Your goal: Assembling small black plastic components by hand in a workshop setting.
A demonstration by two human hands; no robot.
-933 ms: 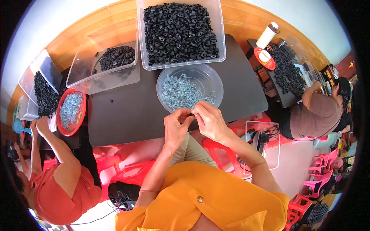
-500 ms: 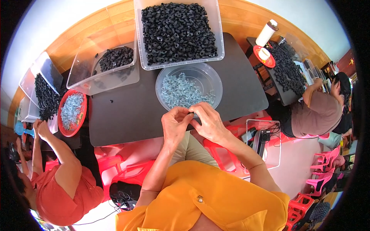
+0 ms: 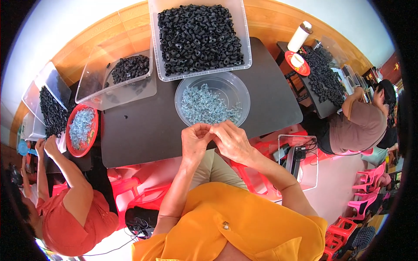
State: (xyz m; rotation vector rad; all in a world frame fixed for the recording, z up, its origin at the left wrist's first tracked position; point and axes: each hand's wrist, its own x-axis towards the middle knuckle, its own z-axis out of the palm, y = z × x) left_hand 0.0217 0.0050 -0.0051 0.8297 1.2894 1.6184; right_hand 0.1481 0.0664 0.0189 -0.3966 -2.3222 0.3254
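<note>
My left hand (image 3: 194, 142) and my right hand (image 3: 235, 141) meet at the fingertips, just past the near edge of the dark table. Both are closed in a pinch. The small black plastic part between them showed a moment earlier; now my fingers hide it. Right beyond my hands stands a round clear tub (image 3: 245, 98) with a heap of small pale-blue, shiny pieces (image 3: 204, 104). Behind it, a large clear bin (image 3: 248, 52) is filled with small black plastic parts (image 3: 200, 39).
A second clear bin (image 3: 126, 95) with fewer black parts lies left. One loose black part (image 3: 126, 116) rests on the table (image 3: 143, 139). A co-worker in red (image 3: 78, 213) sits left by a red tray (image 3: 92, 139); another in brown (image 3: 357, 126) sits right. A wire-frame stand (image 3: 317, 174) is below right.
My fingers have closed in further, with the right hand shifted slightly left and down, covering the small black plastic part. The view has shifted a little. The tub and bins stay in place.
</note>
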